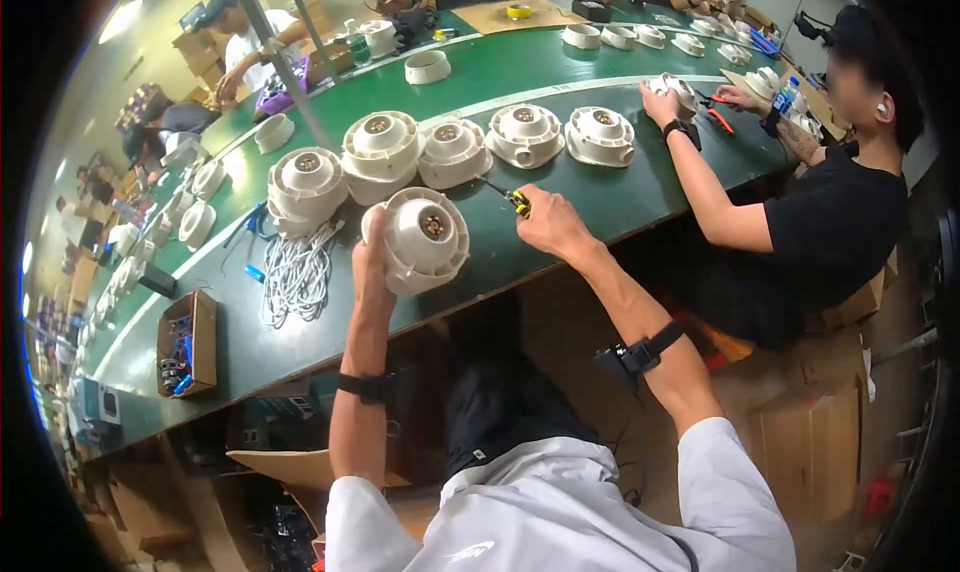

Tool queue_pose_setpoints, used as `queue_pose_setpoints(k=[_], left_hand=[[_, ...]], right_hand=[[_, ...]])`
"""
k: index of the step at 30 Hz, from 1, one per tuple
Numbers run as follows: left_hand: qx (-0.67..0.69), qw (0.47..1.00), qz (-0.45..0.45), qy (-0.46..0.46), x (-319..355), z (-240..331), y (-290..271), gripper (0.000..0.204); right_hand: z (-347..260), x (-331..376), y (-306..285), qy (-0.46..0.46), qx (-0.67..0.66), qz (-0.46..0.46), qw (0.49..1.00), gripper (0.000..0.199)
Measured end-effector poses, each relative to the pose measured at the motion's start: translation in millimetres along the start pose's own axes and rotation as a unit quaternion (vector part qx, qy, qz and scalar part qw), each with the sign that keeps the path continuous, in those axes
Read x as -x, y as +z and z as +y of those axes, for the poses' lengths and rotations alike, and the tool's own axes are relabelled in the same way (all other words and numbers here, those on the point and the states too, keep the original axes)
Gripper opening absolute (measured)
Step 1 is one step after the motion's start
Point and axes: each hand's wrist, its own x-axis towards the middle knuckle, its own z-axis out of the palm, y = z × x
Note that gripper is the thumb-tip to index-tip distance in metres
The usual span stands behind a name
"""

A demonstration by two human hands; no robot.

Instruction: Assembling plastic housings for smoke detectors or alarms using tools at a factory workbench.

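Left arm: we are reaching up from the lower edge, bare forearm nearly vertical, a dark band circling the wrist.
Left hand [374,247]: we are curling the fingers around a load, gripping it from its left side.
Right arm: we are angling it up and leftward, a strapped black device sitting on the forearm.
Right hand [550,224]: we are closing it in a fist around a thin handle, knuckles facing up.
Sleeves: we are wearing white, pushed above both elbows.

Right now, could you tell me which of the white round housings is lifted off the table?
The housing gripped by the left hand; the others rest on the green table.
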Motion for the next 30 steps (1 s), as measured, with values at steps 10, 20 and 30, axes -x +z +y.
queue_pose_setpoints(k=[10,20,30], left_hand=[[0.129,0.991,-0.002,-0.028,-3,-16,-10,0.060],[0.045,0.998,0.024,-0.036,7,-18,-6,0.066],[0.119,0.986,-0.053,-0.104,14,-20,-3,0.060]], right_hand=[[-3,-12,-18,0.002,0.068,-0.052,0.996,0.029],[16,-15,-5,0.001,0.107,0.120,0.987,0.030],[26,3,-10,0.017,-0.124,0.042,0.991,0.034]])
